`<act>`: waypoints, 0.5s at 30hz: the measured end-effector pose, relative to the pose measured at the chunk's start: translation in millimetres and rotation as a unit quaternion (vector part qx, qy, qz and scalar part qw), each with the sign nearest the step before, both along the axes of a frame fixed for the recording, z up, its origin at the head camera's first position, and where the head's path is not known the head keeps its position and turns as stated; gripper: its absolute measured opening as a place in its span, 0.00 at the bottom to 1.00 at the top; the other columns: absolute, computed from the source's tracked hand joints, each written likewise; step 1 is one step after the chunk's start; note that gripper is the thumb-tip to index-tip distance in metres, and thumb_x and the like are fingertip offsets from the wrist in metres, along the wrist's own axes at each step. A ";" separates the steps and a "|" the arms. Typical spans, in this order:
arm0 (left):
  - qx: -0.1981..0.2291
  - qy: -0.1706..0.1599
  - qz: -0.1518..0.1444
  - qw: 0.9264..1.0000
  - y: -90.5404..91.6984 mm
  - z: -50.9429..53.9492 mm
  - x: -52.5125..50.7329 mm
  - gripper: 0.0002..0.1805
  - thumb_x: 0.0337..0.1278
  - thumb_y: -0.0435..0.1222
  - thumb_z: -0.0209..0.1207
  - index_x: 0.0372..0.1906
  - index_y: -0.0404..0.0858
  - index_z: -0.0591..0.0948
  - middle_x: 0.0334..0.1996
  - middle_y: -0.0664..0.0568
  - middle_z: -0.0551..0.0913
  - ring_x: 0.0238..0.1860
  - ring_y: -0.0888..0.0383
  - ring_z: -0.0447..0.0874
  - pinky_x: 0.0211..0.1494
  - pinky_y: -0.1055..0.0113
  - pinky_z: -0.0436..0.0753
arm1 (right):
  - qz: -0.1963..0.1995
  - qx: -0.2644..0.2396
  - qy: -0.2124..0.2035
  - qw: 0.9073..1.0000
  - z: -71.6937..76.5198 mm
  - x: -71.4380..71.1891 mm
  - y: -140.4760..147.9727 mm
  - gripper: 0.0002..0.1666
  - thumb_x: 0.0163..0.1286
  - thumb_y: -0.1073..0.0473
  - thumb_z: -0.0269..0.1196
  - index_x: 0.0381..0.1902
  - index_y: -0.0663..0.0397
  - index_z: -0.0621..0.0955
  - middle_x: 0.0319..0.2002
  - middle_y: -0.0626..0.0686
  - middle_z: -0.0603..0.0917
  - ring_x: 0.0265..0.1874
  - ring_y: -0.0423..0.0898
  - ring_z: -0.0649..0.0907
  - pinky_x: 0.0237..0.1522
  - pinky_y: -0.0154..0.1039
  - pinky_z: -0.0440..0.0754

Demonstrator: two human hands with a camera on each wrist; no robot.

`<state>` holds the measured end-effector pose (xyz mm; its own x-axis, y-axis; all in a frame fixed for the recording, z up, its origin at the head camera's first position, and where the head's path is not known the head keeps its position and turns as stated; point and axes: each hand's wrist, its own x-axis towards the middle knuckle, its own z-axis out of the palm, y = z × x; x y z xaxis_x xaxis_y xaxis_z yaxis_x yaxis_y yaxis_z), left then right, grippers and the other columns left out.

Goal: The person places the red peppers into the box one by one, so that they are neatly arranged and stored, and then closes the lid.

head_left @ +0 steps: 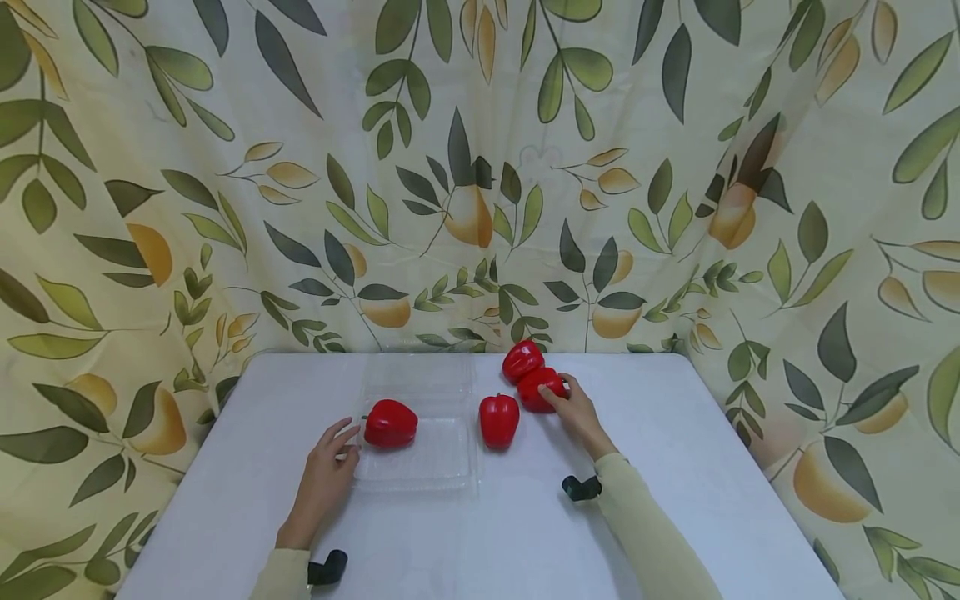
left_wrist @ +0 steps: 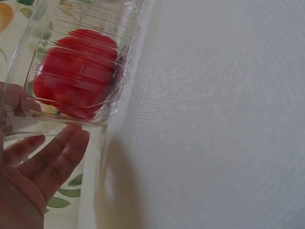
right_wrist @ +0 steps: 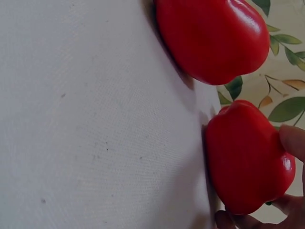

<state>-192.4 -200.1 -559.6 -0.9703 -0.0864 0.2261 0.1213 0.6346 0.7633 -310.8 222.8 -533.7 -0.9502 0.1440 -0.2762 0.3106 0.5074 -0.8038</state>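
Observation:
A clear plastic clamshell container (head_left: 442, 475) lies with its lid (head_left: 420, 375) folded back. One red bell pepper (head_left: 391, 424) lies on its side in the base, at the left, and shows through the ribbed wall in the left wrist view. My left hand (head_left: 326, 475) is at the container's left side, fingers loosely extended by the wall; whether they touch it I cannot tell. Right of the container, my right hand (head_left: 576, 417) grips another red bell pepper (right_wrist: 248, 157) between thumb and fingers, low at the table.
Between the container and my right hand stands a red bell pepper (head_left: 499, 421). Another bell pepper (head_left: 522, 360) lies just behind the gripped one, near the back edge. A white cloth covers the table (head_left: 637, 400); a leaf-patterned curtain (head_left: 525, 208) hangs behind it.

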 end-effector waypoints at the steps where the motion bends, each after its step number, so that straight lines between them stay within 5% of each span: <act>1: -0.001 0.002 0.000 1.000 0.2 0.0 -0.1 0.21 0.65 0.32 0.56 0.63 0.35 0.77 0.69 0.46 0.71 0.49 0.50 0.87 0.52 0.58 0.87 | -0.002 0.000 0.002 1.000 -0.1 0.4 0.1 0.53 0.64 0.37 0.63 0.77 0.50 0.53 0.74 0.62 0.61 0.71 0.64 0.64 0.66 0.60 0.73; 8: -0.008 0.030 0.000 1.000 1.6 1.8 -0.3 0.21 0.63 0.29 0.56 0.61 0.33 0.78 0.67 0.42 0.73 0.46 0.49 0.88 0.47 0.58 0.88 | -0.001 0.001 0.027 1.000 -0.6 3.1 3.8 0.51 0.66 0.37 0.61 0.77 0.48 0.52 0.72 0.64 0.62 0.69 0.63 0.65 0.66 0.60 0.74; 15: -0.011 0.018 0.002 1.000 1.1 2.2 1.4 0.21 0.64 0.29 0.55 0.61 0.34 0.78 0.67 0.43 0.73 0.47 0.49 0.88 0.47 0.59 0.88 | -0.018 -0.004 0.026 1.000 3.6 9.9 6.5 0.56 0.65 0.40 0.64 0.78 0.48 0.47 0.73 0.66 0.59 0.71 0.65 0.63 0.66 0.61 0.73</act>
